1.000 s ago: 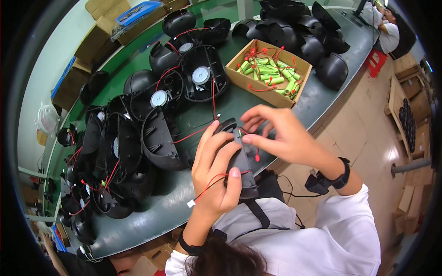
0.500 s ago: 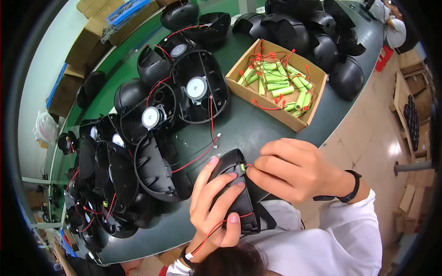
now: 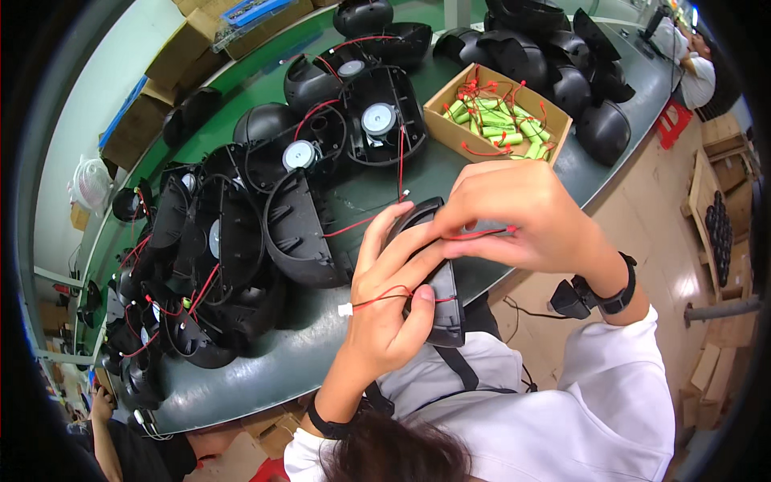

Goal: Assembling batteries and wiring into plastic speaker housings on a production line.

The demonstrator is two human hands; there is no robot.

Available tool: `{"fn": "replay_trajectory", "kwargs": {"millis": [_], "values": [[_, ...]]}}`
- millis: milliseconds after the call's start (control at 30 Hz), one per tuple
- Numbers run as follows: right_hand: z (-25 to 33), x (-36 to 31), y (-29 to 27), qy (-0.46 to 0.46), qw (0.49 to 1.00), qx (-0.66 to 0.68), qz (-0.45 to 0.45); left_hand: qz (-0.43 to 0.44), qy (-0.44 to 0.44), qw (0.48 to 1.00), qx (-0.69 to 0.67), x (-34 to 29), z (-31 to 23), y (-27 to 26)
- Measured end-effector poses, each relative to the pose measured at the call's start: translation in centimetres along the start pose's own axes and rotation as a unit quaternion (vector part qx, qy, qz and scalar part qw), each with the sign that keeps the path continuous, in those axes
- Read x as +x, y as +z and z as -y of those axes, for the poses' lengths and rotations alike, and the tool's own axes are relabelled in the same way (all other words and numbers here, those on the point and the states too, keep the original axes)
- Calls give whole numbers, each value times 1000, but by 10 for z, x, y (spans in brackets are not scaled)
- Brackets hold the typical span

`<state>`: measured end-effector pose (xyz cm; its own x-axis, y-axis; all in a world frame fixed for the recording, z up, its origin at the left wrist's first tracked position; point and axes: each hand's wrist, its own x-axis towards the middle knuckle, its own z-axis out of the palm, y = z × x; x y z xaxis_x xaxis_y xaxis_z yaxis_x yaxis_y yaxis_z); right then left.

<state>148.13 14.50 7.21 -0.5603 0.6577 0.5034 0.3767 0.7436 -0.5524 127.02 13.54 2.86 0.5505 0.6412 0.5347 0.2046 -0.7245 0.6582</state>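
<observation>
My left hand (image 3: 385, 301) grips a curved black plastic housing (image 3: 446, 309), its fingers across the upper part and its thumb on the lower edge. A thin red and black lead runs over this hand to a white plug (image 3: 345, 309). My right hand (image 3: 526, 213) bends over the top of the housing, its fingertips close together beside my left fingers. From these fingertips a red wire (image 3: 474, 235) passes under the palm to a small red connector (image 3: 510, 230). The inside of the housing beneath my fingers is hidden.
Beyond my hands stands a cardboard box (image 3: 451, 143) of green cylindrical battery cells with red leads. Housings with round speakers (image 3: 377, 119) crowd the left of the dark green table (image 3: 241, 390). Black shells (image 3: 602, 132) are piled at the far right. Other people sit at the table's ends.
My right hand has shifted from the housing's side edge to over its top, and the red wire with its connector has come into sight. The green cell seen in the housing is now covered.
</observation>
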Motion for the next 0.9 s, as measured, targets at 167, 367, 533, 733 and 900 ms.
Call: {"fn": "replay_trajectory", "kwargs": {"millis": [167,367,533,733,900], "values": [[-24,-7,10,76,972,217,-40,-23,-15,999,-37,-6,10,0],[-40,-26,54,174,846,498,-78,-68,-36,988,-133,-12,12,8],[-31,-24,57,208,837,493,-113,-86,-87,982,-144,-11,8,8],[-35,-26,52,188,826,522,-102,-75,-76,986,-128,-15,8,12],[-36,-24,49,173,836,514,-85,-75,-80,985,-133,-14,8,12]]}}
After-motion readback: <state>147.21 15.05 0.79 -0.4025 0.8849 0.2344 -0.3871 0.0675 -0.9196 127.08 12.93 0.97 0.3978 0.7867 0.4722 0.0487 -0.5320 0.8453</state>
